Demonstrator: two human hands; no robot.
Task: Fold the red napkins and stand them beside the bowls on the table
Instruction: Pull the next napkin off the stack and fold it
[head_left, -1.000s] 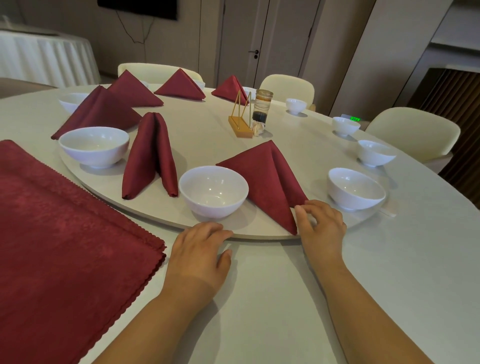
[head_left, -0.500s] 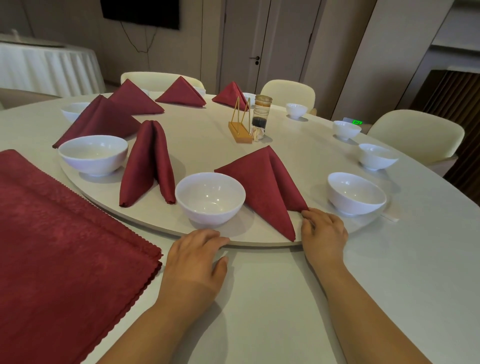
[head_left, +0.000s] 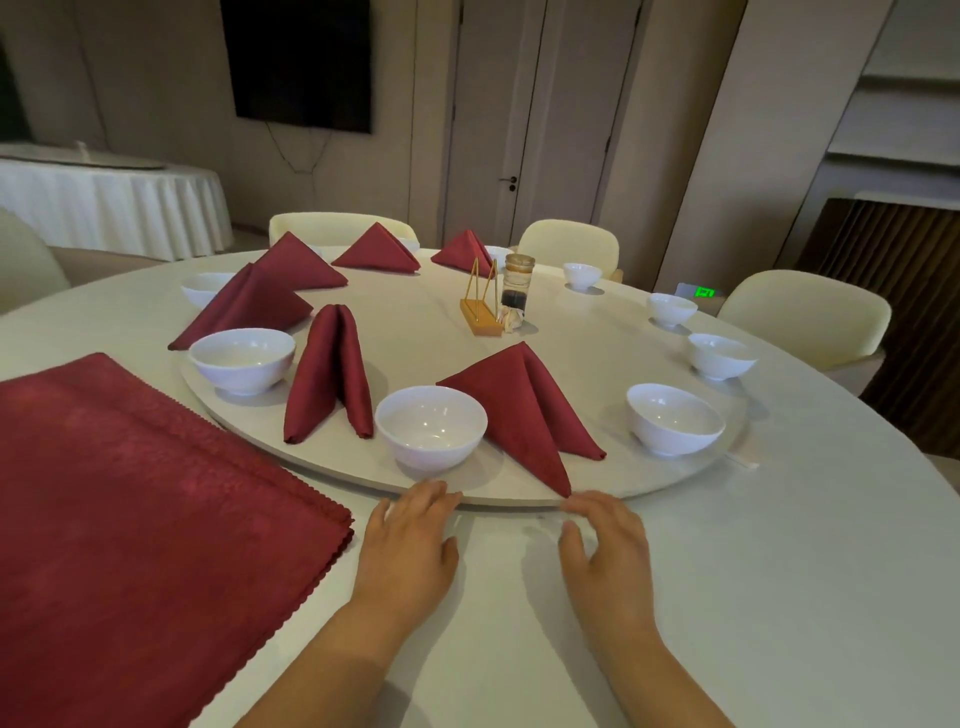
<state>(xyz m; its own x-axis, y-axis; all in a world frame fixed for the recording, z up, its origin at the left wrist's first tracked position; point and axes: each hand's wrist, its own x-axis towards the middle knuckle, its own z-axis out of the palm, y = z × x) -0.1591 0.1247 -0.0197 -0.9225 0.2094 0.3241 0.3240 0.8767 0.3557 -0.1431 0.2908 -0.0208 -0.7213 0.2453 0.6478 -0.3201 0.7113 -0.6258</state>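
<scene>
Hands: left hand (head_left: 410, 535) and right hand (head_left: 605, 540) lie on the round white bench (head_left: 779, 571) at its near edge, each grip wide and holding nothing, fingertips at the rim of the round white turntable (head_left: 415, 332).
Folded napkin: pointed red cloth napkin (head_left: 524, 410) stands at the turntable's near edge, just beside a white ceramic bowl (head_left: 431, 426), its near corner just beside the right fingertips.
Unfolded stock: flat stack of scalloped red napkins (head_left: 145, 519) at the bench's near left edge.
</scene>
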